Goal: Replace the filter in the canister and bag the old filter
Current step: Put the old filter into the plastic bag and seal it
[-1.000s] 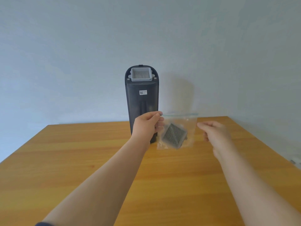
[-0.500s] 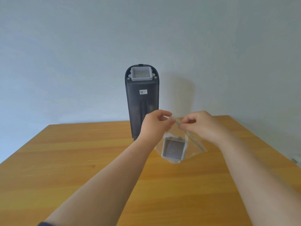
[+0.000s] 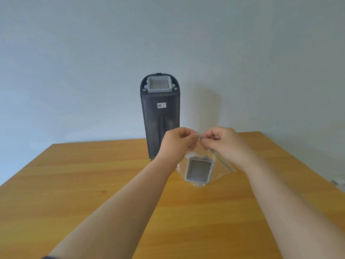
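A dark grey canister [image 3: 160, 116] stands upright at the table's far edge, with a pale grey pleated filter [image 3: 159, 84] seated in its top. In front of it hangs a clear zip bag [image 3: 222, 165] holding another square grey filter [image 3: 199, 170]. My left hand [image 3: 177, 142] and my right hand [image 3: 222, 142] both pinch the bag's top strip, fingertips nearly touching. The bag hangs tilted above the table, its zip edge running down to the right under my right hand.
The wooden table [image 3: 93, 184] stretches from the canister toward me. A plain pale wall rises behind. A small dark object [image 3: 336, 182] lies at the table's right edge.
My right hand moved in from the right and took hold of the bag's top beside my left hand. The bag swung, so the filter now faces me, and sank slightly.
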Available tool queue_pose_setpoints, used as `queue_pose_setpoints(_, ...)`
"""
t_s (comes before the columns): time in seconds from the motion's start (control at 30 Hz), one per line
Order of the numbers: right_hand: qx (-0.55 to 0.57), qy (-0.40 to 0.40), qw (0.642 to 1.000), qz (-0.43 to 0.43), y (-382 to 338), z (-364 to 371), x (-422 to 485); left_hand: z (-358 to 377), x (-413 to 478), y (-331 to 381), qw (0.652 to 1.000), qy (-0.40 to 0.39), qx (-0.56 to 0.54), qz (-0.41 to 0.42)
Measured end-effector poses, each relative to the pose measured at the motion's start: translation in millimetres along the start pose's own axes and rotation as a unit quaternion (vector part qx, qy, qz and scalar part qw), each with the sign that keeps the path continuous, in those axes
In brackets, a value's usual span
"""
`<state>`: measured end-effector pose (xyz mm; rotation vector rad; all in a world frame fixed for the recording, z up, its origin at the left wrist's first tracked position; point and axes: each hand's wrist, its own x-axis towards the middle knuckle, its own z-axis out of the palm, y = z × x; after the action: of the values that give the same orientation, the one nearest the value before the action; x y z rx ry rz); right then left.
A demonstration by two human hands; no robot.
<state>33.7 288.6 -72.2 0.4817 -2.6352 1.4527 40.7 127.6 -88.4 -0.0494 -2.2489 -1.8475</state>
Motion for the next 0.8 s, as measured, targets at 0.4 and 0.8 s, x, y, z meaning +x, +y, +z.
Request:
queue_pose_setpoints(0.4, 0.06, 0.021, 0.998, 0.013, -0.5, 4.3, -1.0, 2.7, -2.2, 5.4, 0.999, -0.017, 0.031, 0.017)
queue_pose_setpoints(0.8, 0.052, 0.038, 0.998, 0.01, -7.6, 4.5, -0.8, 6.7, 0.0, 7.9, 0.994, 0.052, 0.087, 0.045)
